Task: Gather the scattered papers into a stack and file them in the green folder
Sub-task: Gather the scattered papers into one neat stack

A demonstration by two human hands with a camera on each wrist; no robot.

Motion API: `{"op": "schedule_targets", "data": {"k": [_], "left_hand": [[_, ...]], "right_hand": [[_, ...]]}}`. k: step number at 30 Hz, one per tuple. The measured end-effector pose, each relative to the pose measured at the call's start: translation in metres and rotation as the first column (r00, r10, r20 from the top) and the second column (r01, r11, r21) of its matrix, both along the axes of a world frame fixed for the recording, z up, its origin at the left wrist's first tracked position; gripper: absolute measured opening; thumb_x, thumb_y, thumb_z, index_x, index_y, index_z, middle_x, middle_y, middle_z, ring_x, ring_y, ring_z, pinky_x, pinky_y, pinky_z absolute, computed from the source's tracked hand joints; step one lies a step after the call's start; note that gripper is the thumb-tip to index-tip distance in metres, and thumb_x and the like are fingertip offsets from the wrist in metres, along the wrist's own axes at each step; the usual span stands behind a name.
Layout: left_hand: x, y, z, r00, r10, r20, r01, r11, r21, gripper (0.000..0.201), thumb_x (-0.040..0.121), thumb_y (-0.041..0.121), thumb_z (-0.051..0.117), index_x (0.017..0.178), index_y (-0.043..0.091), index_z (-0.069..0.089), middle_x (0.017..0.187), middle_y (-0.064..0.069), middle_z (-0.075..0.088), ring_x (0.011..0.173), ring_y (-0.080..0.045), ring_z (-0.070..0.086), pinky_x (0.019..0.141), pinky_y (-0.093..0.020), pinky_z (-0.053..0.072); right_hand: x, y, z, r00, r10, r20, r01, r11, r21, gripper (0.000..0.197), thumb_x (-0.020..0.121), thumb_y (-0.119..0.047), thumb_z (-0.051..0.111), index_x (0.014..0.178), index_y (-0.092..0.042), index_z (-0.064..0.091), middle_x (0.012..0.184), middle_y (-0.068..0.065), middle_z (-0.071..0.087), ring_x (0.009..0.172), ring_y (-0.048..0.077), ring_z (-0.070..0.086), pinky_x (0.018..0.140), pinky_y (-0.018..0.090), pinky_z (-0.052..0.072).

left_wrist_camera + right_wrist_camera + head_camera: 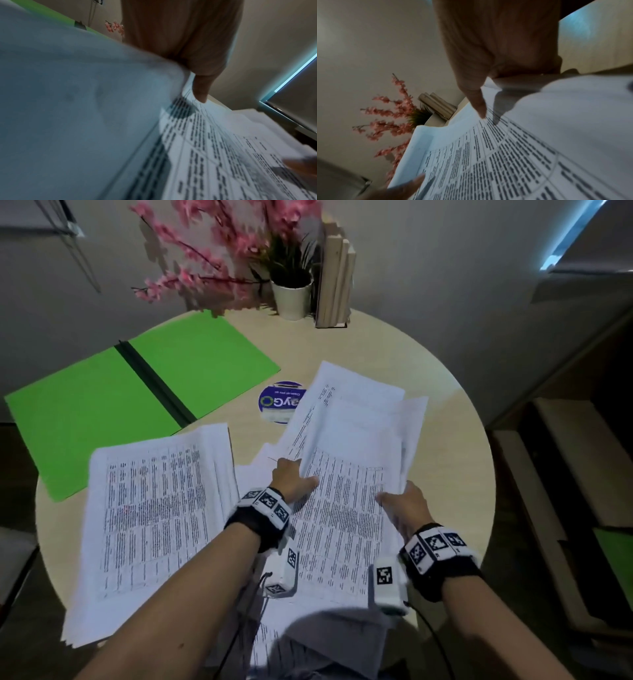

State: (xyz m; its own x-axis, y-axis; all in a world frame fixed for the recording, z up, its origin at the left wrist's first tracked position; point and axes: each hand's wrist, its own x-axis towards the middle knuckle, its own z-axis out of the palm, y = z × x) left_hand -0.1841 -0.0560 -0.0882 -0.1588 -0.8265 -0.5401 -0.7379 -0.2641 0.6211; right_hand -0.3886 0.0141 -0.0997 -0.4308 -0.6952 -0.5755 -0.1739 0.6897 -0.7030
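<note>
The green folder (pixel 137 392) lies open on the back left of the round table (pixel 452 467), its dark spine facing up. A loose stack of printed papers (pixel 154 508) lies at the front left. Both hands hold a second bundle of printed papers (pixel 346 484) at the middle right. My left hand (pixel 294 477) grips the bundle's left edge, thumb (pixel 200 89) on the top sheet. My right hand (pixel 404 501) grips its right edge, thumb (pixel 479 105) on top. The fingers of both hands are hidden under the sheets. More sheets (pixel 308 645) hang over the near table edge.
A round blue sticker (pixel 274 405) shows on the table between folder and papers. A white pot with pink flowers (pixel 291 296) and a wooden rack (pixel 334 278) stand at the back edge. Dark shelving (pixel 565 491) stands to the right.
</note>
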Motion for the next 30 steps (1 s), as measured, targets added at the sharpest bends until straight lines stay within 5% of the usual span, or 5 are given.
{"op": "schedule_targets", "data": {"k": [2,11,17,24,30], "left_hand": [[0.002,-0.001,-0.002,0.999,-0.035,-0.003,0.035,0.999,0.028,0.074,0.073,0.05,0.064,0.123,0.0,0.045,0.125,-0.023,0.045,0.118,-0.039,0.047,0.099,-0.049,0.043],[0.018,-0.014,0.023,0.896,0.201,-0.397,-0.179,0.979,0.093,0.136,0.036,0.081,0.066,0.14,0.002,0.03,0.144,-0.023,0.039,0.12,-0.031,0.052,0.103,-0.045,0.043],[0.01,-0.032,0.115,0.677,0.131,-0.724,-0.422,0.876,-0.235,0.017,0.071,0.014,0.076,0.076,0.023,0.062,0.073,0.011,0.071,0.061,0.008,0.064,0.066,-0.011,0.054],[0.024,-0.023,0.177,0.469,-0.025,-0.883,-0.571,0.754,-0.325,0.03,0.057,0.016,0.084,0.079,0.019,0.065,0.063,0.018,0.072,0.065,0.004,0.066,0.073,-0.013,0.054],[0.031,-0.016,0.148,0.578,-0.003,-0.816,-0.427,0.851,-0.306,0.076,0.037,0.056,0.082,0.096,0.018,0.054,0.093,-0.005,0.063,0.079,-0.006,0.063,0.079,-0.021,0.053]], "right_hand": [[0.004,0.0,0.005,0.991,0.033,-0.129,-0.035,0.999,-0.013,0.019,0.078,-0.008,0.054,0.096,-0.005,0.059,0.078,0.011,0.06,0.068,0.029,0.06,0.063,0.037,0.052],[-0.004,-0.006,0.095,0.94,-0.043,-0.337,-0.15,0.837,-0.526,0.006,0.087,0.0,0.053,0.084,-0.004,0.056,0.067,0.008,0.054,0.071,0.022,0.05,0.058,0.024,0.031],[0.004,-0.02,0.158,0.993,-0.085,-0.075,0.002,0.676,-0.737,0.008,0.084,-0.008,0.062,0.089,-0.014,0.063,0.086,0.009,0.066,0.084,0.023,0.063,0.079,0.036,0.052],[0.013,-0.017,0.192,0.984,-0.101,0.145,0.176,0.518,-0.837,0.057,0.063,-0.033,0.081,0.108,-0.009,0.055,0.096,-0.012,0.067,0.096,0.012,0.064,0.087,0.026,0.053],[0.023,-0.009,0.161,0.979,-0.011,0.203,0.178,0.53,-0.829,0.042,0.065,-0.012,0.08,0.101,-0.007,0.06,0.085,-0.009,0.069,0.076,-0.002,0.066,0.069,0.016,0.052]]}}
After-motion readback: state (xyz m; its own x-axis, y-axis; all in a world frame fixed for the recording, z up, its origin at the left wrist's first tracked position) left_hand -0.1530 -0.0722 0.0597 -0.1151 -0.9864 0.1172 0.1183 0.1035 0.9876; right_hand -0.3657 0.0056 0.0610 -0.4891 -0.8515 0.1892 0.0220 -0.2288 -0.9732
